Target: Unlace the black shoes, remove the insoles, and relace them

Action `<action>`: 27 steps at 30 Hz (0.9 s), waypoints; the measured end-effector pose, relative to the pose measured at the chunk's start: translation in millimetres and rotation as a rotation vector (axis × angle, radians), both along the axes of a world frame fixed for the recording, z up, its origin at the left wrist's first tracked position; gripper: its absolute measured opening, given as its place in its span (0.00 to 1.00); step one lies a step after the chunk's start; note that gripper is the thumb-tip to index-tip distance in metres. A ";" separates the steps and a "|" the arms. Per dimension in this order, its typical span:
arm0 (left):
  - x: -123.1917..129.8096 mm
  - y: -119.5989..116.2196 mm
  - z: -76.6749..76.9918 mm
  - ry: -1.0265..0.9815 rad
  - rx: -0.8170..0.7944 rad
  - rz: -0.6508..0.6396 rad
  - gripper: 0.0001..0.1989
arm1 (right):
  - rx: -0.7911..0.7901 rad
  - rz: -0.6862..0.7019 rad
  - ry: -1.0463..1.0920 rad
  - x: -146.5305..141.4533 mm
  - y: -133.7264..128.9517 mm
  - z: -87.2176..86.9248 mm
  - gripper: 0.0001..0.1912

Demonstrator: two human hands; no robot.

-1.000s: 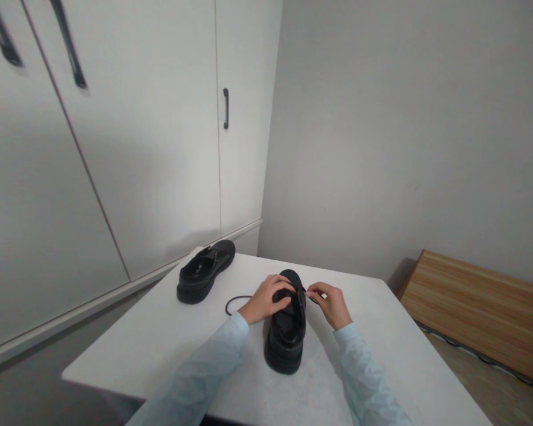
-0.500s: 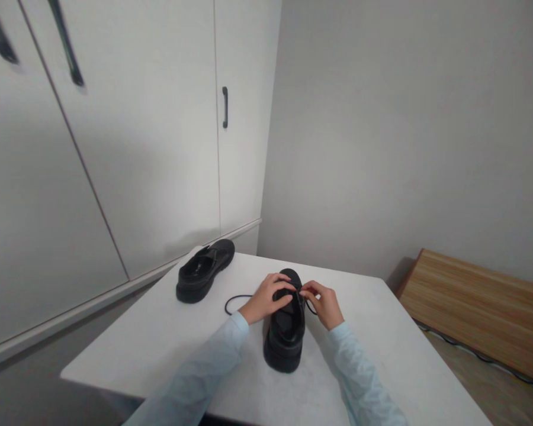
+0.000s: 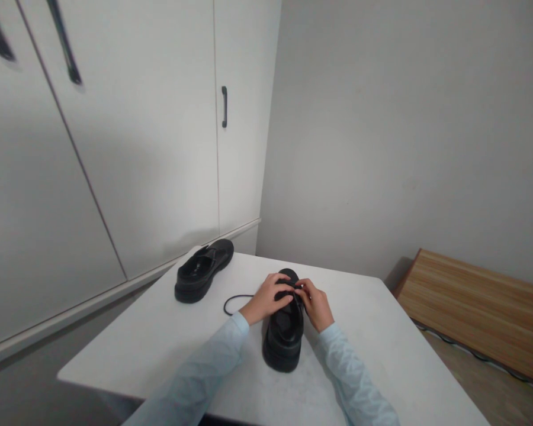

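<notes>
A black lace-up shoe (image 3: 282, 353) stands upright on the white table, its heel toward me. My left hand (image 3: 265, 300) reaches over it from the left, fingers curled on the upper around the lacing area. Thumb and fingertips of my right hand (image 3: 316, 303) are pinched at the right side of the eyelets, close to my left fingertips. The lace end there is too small and dark to make out clearly. From the shoe's left side a black shoelace (image 3: 226, 303) loops out onto the table, partly behind my left hand.
A second black shoe (image 3: 190, 293) rests at the far left edge of the white table (image 3: 373, 349). Behind it rise white cabinet doors (image 3: 160, 148) with dark handles. A wood-grain panel (image 3: 479, 313) lies beyond the table's right edge, near the grey wall (image 3: 395, 130).
My right hand has moved left, closer to the lacing and my left fingers. The lace curve that hung below it no longer shows. My left hand stays in place.
</notes>
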State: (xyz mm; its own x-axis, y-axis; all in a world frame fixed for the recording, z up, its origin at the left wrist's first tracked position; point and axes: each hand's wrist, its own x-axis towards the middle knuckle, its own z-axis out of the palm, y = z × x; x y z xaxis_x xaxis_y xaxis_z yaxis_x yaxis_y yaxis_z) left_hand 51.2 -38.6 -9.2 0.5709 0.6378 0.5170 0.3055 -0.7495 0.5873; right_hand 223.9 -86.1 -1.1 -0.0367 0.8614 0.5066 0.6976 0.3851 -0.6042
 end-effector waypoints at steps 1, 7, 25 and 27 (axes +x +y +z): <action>0.5 0.1 -0.2 0.002 -0.009 0.004 0.10 | -0.001 0.001 -0.008 -0.3 -0.2 0.3 0.08; 4.4 0.0 -0.4 0.048 -0.035 0.060 0.09 | -0.023 -0.005 -0.050 -1.1 -1.0 1.2 0.08; 12.3 -3.8 -0.3 0.115 -0.007 0.170 0.08 | -0.035 0.042 -0.117 -4.3 -2.0 1.8 0.08; 12.1 -5.3 -0.5 0.085 0.006 0.166 0.07 | -0.008 0.051 -0.121 -3.2 -2.2 2.1 0.09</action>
